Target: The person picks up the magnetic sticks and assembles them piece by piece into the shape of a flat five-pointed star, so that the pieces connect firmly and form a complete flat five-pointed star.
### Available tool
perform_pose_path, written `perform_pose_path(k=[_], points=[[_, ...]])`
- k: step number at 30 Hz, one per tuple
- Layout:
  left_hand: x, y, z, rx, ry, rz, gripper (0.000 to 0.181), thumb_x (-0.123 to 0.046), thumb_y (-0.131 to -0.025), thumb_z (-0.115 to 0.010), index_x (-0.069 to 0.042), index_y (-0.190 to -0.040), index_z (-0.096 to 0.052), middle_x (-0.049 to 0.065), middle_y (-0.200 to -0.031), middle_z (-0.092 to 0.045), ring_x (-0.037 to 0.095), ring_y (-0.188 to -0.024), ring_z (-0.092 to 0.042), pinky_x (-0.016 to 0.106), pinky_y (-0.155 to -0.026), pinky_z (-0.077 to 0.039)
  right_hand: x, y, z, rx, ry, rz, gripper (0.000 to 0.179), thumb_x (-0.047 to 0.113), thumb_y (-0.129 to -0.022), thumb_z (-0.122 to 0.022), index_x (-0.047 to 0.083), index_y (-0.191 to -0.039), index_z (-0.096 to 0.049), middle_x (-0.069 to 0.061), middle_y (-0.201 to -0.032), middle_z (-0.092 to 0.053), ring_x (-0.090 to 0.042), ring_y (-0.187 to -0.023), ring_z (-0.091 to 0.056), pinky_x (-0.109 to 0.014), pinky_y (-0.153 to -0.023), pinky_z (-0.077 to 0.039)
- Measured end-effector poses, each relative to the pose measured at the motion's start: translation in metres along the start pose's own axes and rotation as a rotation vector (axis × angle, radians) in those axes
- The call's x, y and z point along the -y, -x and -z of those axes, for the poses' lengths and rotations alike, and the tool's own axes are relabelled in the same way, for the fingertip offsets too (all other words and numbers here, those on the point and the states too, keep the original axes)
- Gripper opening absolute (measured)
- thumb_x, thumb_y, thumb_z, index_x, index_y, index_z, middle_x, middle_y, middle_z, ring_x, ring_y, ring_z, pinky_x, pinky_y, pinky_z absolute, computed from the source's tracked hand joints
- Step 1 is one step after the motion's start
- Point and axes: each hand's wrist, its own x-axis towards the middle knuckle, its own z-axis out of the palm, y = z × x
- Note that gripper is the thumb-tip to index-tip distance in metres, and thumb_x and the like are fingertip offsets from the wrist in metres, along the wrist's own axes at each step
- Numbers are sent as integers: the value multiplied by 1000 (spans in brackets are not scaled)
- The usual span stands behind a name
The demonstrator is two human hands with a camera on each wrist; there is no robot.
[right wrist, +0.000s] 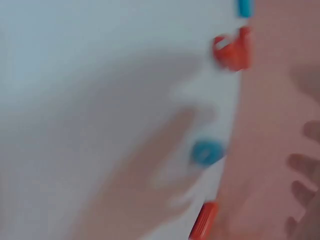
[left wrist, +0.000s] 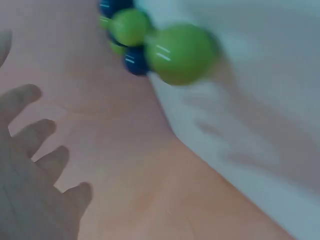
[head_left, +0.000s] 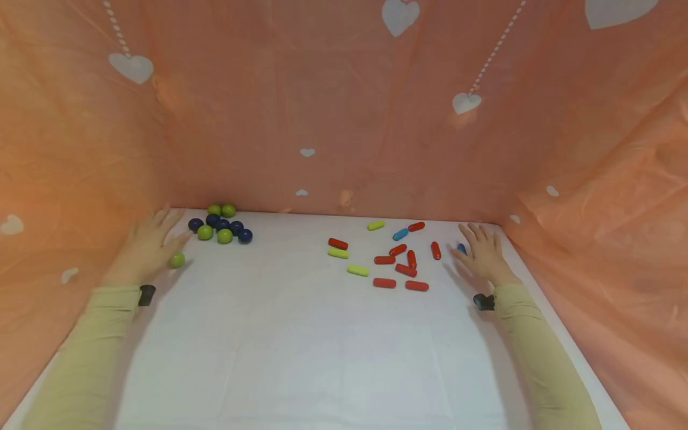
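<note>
My left hand (head_left: 147,248) hovers at the left end of the white table, fingers spread, holding nothing. Just below its thumb lies a glossy green ball (head_left: 177,260), large in the left wrist view. Beyond the fingertips sits a cluster of dark blue balls (head_left: 245,236) and green balls (head_left: 224,236). On the right side my right hand (head_left: 484,254) is also spread and holds nothing. A blue capsule-shaped piece (head_left: 461,248) shows partly behind its thumb; the right wrist view has this blue piece (right wrist: 206,152) blurred, with a red capsule-shaped piece (right wrist: 203,221) nearby.
Red capsule-shaped pieces (head_left: 384,283) lie scattered right of centre, with a few yellow-green ones (head_left: 358,270) and another blue one (head_left: 400,234). An orange curtain (head_left: 333,119) with white hearts encloses the white table (head_left: 279,334) at the back and both sides.
</note>
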Motion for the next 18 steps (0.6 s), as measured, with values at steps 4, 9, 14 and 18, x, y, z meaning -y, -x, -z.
perform_pose_path(k=[4, 9, 14, 18], points=[[-14, -4, 9, -25, 204, -5, 65, -38, -108, -46, 4, -155, -31, 35, -161, -22, 55, -150, -14, 75, -118, -11, 7, -6, 6, -74, -192, 2, 64, 23, -101, -58, -9, -150, -34, -36, -153, -35, -57, -143, -27, -74, -116, -20], [-39, -6, 9, -46, 371, -15, 57, -29, -104, -56, 3, -149, -43, 32, -154, -40, 52, -141, -35, 69, -113, -31, 27, -7, 14, -122, -450, -31, 57, 22, -104, -56, -7, -150, -37, -34, -145, -46, -51, -136, -43, -65, -113, -36], [-62, -8, -2, -40, 490, -4, 54, -26, -102, -61, 0, -147, -48, 29, -149, -49, 47, -132, -50, 18, -99, -50, 51, -4, 15, -128, -624, -54, 54, 21, -105, -55, -1, -152, -39, -29, -142, -52, -44, -132, -51, -59, -114, -40], [-81, -12, -11, -21, 603, -10, 53, -25, -100, -65, -4, -147, -50, 23, -147, -53, 33, -132, -56, 0, -86, -42, 72, -2, 15, -107, -678, -71, 52, 22, -105, -55, 5, -152, -40, -24, -143, -53, -40, -133, -53, -50, -115, -44]])
